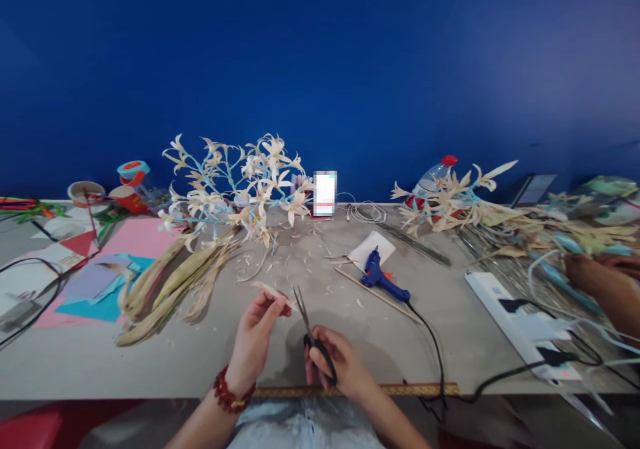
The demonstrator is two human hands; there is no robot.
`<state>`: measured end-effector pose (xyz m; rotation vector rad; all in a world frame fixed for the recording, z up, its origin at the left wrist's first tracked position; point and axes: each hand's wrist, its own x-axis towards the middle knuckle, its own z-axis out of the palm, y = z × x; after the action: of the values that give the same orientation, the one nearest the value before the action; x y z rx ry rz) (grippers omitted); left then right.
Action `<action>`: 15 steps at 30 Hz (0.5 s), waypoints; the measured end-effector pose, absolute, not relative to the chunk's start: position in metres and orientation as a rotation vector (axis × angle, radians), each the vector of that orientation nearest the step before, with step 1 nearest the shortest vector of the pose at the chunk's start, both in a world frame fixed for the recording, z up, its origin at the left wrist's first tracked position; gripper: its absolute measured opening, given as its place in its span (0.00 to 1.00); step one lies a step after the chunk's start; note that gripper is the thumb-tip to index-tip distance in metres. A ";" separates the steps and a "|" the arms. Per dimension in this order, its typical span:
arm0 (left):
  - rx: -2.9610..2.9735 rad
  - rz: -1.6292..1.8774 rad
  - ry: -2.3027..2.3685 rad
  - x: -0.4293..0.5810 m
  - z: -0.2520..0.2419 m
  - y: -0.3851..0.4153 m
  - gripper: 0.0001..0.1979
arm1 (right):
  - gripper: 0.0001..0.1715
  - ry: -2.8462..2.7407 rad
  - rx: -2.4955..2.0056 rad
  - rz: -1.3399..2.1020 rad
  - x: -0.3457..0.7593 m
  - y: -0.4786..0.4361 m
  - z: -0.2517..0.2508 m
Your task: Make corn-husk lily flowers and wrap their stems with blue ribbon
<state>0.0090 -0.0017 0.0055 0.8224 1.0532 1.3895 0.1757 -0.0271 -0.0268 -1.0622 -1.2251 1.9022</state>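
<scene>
Between the thumb and fingers of my left hand [263, 322] is pinched a narrow strip of pale corn husk [270, 289]. My right hand [336, 361] grips the black handles of a pair of scissors [306, 315], blades pointing up and slightly parted. The blade tips are close beside the husk strip; whether they touch it I cannot tell. Small pale husk scraps lie on the grey table [295, 252] beyond my hands. Dried corn husks [173, 279] are bundled to the left. Husk flowers on light-blue stems [260, 175] stand behind them.
A blue glue gun [383, 275] lies right of centre near a thin stick [375, 292]. Its cord runs toward a white power strip [520, 329]. A lit phone [325, 195] stands against the blue wall. Coloured paper [95, 282] lies left. Another person's hand [595, 279] is at far right.
</scene>
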 end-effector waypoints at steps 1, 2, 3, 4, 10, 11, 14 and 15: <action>0.806 1.413 1.058 0.011 0.006 -0.002 0.07 | 0.35 -1.223 -1.049 1.901 0.174 -0.028 -0.027; 0.797 1.439 1.063 0.013 0.006 -0.002 0.07 | 0.35 -1.227 -1.047 1.903 0.172 -0.028 -0.027; 0.798 1.467 1.071 0.015 0.006 -0.003 0.07 | 0.35 -1.232 -1.050 1.909 0.171 -0.029 -0.027; 0.804 1.497 1.080 0.017 0.006 -0.003 0.07 | 0.36 -1.234 -1.057 1.914 0.168 -0.029 -0.027; 0.755 1.604 1.045 0.026 -0.001 -0.006 0.06 | 0.37 -1.180 -1.097 1.877 0.155 -0.027 -0.025; 0.741 1.612 1.032 0.027 -0.003 -0.006 0.05 | 0.36 -1.174 -1.099 1.870 0.153 -0.027 -0.025; 0.722 1.632 1.033 0.031 -0.006 -0.006 0.05 | 0.36 -1.166 -1.076 1.855 0.150 -0.026 -0.025; 0.720 1.637 1.042 0.032 -0.006 -0.006 0.05 | 0.36 -1.163 -1.066 1.856 0.150 -0.025 -0.025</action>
<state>0.0320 -0.0060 -0.0060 0.7204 1.0418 1.6374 0.1499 -0.0254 -0.0245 -1.0658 -1.1629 1.8562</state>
